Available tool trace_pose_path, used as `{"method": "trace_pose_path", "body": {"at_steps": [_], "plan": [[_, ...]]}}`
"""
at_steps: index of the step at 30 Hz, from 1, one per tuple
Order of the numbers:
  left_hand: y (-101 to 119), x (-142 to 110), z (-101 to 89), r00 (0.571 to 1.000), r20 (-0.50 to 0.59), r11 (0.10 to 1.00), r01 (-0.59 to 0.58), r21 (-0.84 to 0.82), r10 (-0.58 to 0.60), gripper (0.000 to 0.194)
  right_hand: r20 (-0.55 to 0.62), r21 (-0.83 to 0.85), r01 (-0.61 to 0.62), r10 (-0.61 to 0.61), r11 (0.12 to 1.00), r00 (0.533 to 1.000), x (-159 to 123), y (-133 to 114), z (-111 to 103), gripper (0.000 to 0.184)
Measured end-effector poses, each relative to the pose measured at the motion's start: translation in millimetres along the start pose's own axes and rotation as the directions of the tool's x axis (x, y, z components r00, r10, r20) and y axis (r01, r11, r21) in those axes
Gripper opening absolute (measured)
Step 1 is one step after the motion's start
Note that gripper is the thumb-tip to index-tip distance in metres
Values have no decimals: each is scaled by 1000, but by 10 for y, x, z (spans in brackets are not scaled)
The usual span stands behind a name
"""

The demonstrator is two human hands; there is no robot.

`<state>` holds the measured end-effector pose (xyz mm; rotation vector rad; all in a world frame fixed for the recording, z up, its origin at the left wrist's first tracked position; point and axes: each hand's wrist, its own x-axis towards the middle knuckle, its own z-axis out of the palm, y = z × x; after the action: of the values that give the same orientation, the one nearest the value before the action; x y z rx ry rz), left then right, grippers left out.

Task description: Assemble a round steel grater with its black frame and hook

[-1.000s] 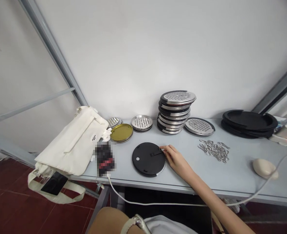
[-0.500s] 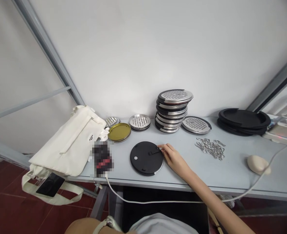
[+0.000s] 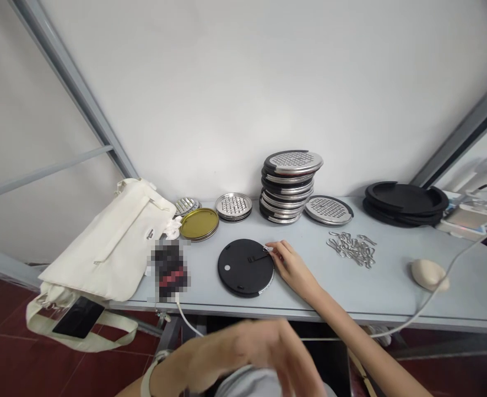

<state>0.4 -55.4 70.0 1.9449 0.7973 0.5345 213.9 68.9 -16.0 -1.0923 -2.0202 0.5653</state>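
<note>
A round black disc [image 3: 245,275] with a small slot, a white dot and a silvery lower-right edge lies flat near the table's front. At its upper right edge, my right hand [image 3: 285,260] pinches a small silver metal hook [image 3: 267,250] between thumb and fingers. My left hand [image 3: 264,347] hangs in the air in front of the table edge, over my lap. It is smeared by motion, and its grip does not show. A pile of similar small silver hooks [image 3: 353,249] lies to the right of my right hand.
Behind stands a tall stack of grater-like discs [image 3: 288,190], with a single perforated disc [image 3: 329,210] beside it. Left are a grater plate [image 3: 234,205], a gold lid [image 3: 199,223] and a white bag [image 3: 107,248]. Right are black rings [image 3: 404,204], a beige lump [image 3: 427,274] and a cable [image 3: 460,262].
My left hand has risen into view at the bottom, moving and blurred. My right hand stays at the disc's edge with the hook. The whole view has shifted slightly.
</note>
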Motion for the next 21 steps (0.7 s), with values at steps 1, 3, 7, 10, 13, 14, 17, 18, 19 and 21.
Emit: {"method": "trace_pose_path", "body": {"at_steps": [1, 3, 7, 10, 13, 14, 17, 18, 19, 21], "plan": [[-45, 85, -36, 1000, -15, 1000, -7, 29, 7, 40, -1, 8, 6, -6, 1000, 1000, 2, 5, 4, 24], [-200, 243, -61, 979, -198, 952, 6, 306, 57, 37, 3, 18, 21, -21, 1000, 1000, 6, 16, 11, 25], [-609, 399, 5, 957, -248, 645, 93, 759, 153, 52, 6, 6, 31, -31, 999, 1000, 9, 25, 20, 28], [-786, 398, 52, 960, -201, 560, 59, 826, 196, 59, 25, 6, 36, -36, 999, 999, 6, 20, 22, 31], [-829, 383, 66, 953, -213, 532, 68, 844, 215, 59, 17, 18, 43, -43, 999, 999, 8, 12, 26, 30], [-830, 383, 67, 952, -215, 529, 71, 846, 216, 59, 9, 18, 42, -42, 999, 999, 10, 11, 29, 29], [-829, 386, 68, 953, -209, 524, 65, 849, 220, 60, 6, 10, 39, -39, 999, 999, 19, 13, 37, 29], [-832, 387, 68, 953, -207, 523, 64, 850, 220, 60, 12, 5, 36, -36, 999, 999, 21, 14, 39, 30], [-835, 387, 69, 953, -207, 522, 64, 851, 220, 59, 19, 1, 33, -33, 999, 999, 22, 15, 39, 30], [-844, 384, 71, 953, -210, 519, 68, 852, 219, 59, 37, -8, 27, -27, 1000, 999, 19, 15, 37, 30]]}}
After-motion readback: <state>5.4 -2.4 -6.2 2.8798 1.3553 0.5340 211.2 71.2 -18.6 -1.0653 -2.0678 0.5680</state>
